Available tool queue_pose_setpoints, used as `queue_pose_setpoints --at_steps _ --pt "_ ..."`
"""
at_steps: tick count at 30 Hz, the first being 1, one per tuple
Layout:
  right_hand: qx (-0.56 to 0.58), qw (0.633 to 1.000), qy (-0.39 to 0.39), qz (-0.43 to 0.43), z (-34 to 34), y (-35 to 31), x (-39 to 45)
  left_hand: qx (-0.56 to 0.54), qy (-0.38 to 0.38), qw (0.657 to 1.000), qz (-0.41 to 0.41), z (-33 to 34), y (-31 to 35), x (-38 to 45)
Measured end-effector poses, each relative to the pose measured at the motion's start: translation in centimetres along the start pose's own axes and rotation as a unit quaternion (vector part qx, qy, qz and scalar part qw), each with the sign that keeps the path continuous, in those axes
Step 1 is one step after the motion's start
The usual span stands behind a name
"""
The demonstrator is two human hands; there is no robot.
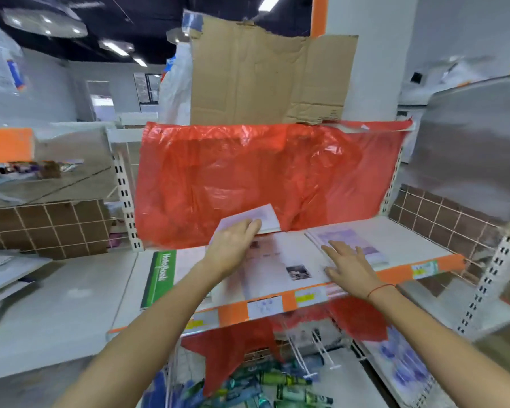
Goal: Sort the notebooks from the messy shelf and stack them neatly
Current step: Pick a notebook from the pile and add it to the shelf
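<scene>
My left hand grips a pale purple notebook and holds it lifted above the shelf board, in front of the red plastic sheet. Under it lies a white notebook with a small dark picture on its cover. My right hand rests with straight fingers on a purple-covered notebook stack at the right of the shelf. A green notebook lies at the shelf's left end. The view is blurred.
A red plastic sheet hangs behind the shelf, with torn cardboard above it. Orange price strips run along the shelf's front edge. Below hang hooks and a bin of green and blue items. White shelves stand left and right.
</scene>
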State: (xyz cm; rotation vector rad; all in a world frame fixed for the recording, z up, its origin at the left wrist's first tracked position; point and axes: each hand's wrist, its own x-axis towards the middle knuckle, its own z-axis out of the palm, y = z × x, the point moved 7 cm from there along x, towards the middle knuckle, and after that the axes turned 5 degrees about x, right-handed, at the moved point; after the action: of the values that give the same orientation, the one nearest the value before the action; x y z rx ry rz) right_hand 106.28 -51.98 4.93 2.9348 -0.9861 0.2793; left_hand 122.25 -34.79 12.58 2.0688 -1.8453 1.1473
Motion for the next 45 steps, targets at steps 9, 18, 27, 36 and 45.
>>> queue_pose_setpoints --at_steps 9,18,27,36,45 --pt "0.031 0.999 0.026 -0.022 -1.3 15.4 -0.6 -0.016 -0.047 0.999 0.012 7.0 14.5 11.7" --pt "0.011 0.999 -0.052 0.011 0.8 24.6 -0.9 0.034 -0.173 0.984 -0.002 14.1 22.4 17.1" --pt "-0.005 0.998 -0.06 -0.002 1.8 26.8 0.2 -0.165 -0.43 0.884 -0.082 18.9 23.5 13.5" --pt "0.002 0.994 -0.101 -0.034 2.8 25.1 2.7 -0.239 -0.379 0.886 -0.123 19.4 21.3 14.1" --pt "0.03 0.985 -0.162 -0.046 5.3 22.9 4.3 -0.262 -0.38 0.875 -0.142 20.2 21.2 14.4"
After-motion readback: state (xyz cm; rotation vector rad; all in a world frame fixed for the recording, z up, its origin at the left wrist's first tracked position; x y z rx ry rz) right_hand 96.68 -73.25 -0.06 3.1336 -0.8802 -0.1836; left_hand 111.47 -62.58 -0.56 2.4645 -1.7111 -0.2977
